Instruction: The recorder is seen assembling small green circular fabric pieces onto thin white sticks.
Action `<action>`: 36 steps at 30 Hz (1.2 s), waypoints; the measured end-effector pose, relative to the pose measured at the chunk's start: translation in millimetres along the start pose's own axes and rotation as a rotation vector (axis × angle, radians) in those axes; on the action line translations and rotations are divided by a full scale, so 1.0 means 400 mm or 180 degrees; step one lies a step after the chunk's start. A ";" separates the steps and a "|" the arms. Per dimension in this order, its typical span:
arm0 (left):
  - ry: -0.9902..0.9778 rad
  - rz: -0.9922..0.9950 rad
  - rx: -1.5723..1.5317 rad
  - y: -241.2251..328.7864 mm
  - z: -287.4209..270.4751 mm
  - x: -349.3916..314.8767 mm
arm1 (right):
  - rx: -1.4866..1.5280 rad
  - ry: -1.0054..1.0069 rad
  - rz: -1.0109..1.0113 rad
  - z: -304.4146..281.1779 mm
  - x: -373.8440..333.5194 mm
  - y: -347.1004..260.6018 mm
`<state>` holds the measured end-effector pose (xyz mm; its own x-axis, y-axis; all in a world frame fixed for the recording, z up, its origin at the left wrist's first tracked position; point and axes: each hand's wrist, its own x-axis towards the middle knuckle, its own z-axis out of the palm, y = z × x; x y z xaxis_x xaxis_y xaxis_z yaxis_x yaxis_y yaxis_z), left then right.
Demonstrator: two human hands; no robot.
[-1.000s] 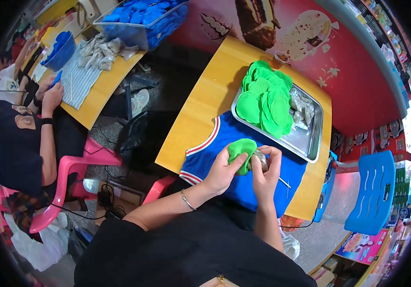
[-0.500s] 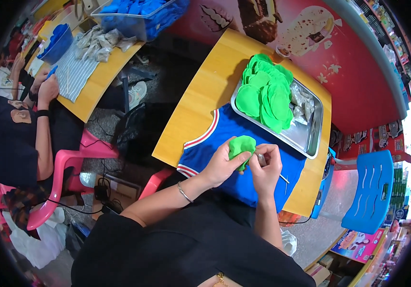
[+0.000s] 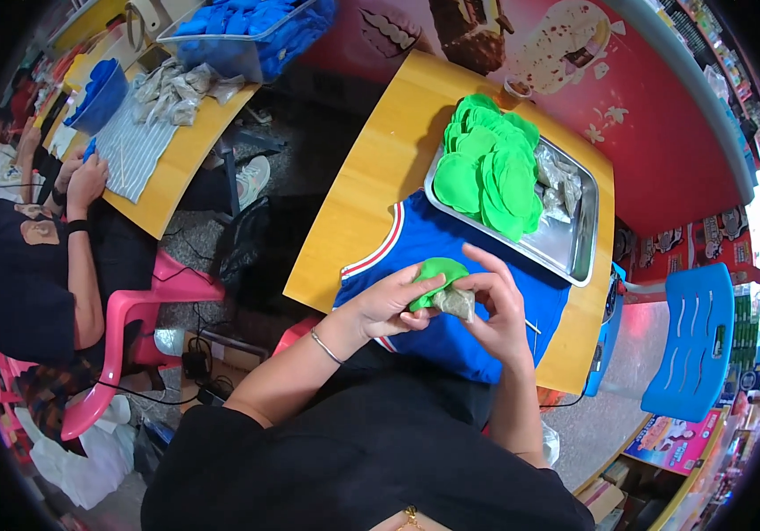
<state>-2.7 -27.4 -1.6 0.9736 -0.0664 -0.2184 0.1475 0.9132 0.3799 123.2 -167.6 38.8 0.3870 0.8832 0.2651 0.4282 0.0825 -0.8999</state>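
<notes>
Green fabric pouch (image 3: 437, 273) sits between both hands above the blue jersey (image 3: 451, 310) on the counter (image 3: 380, 177): the left hand (image 3: 389, 305) pinches its green edge, the right hand (image 3: 495, 310) grips it with the small clear packet (image 3: 457, 303). Judged step: packet being worked into the pouch. Next move likely calls for holding the opening wide; further green pieces (image 3: 490, 164) lie in the metal tray (image 3: 574, 257).

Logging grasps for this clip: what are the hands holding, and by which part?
Both hands hold a green fabric piece wrapped over a small grey packet. The left hand grips its left edge; the right hand pinches the right side with its fingers.
</notes>
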 end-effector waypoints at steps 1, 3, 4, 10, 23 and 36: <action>-0.0104 -0.0173 -0.0042 0.004 -0.005 -0.002 | -0.0335 -0.0069 -0.0163 -0.002 0.001 0.003; -0.0245 -0.0193 0.0035 0.010 -0.010 0.000 | -0.0381 0.0037 -0.0167 0.015 0.004 0.006; 0.0379 0.0004 0.0657 0.005 -0.007 0.006 | -0.0534 0.0107 -0.0015 0.021 0.000 0.021; 0.1767 0.2639 0.3705 -0.008 -0.056 0.012 | -0.1012 0.0371 0.0401 0.056 -0.003 0.071; 0.1195 0.2516 0.5548 0.018 -0.063 0.010 | -0.1166 0.0343 0.0530 0.057 0.010 0.106; 0.0935 0.2722 0.5521 0.029 -0.064 0.012 | -0.1287 0.0143 0.0478 0.041 0.036 0.069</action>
<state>-1.0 -6.8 -21.1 0.8429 0.3319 0.4235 -0.1081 -0.6667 0.7375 127.2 -145.1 12.1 0.5008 0.8498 0.1644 0.6465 -0.2410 -0.7239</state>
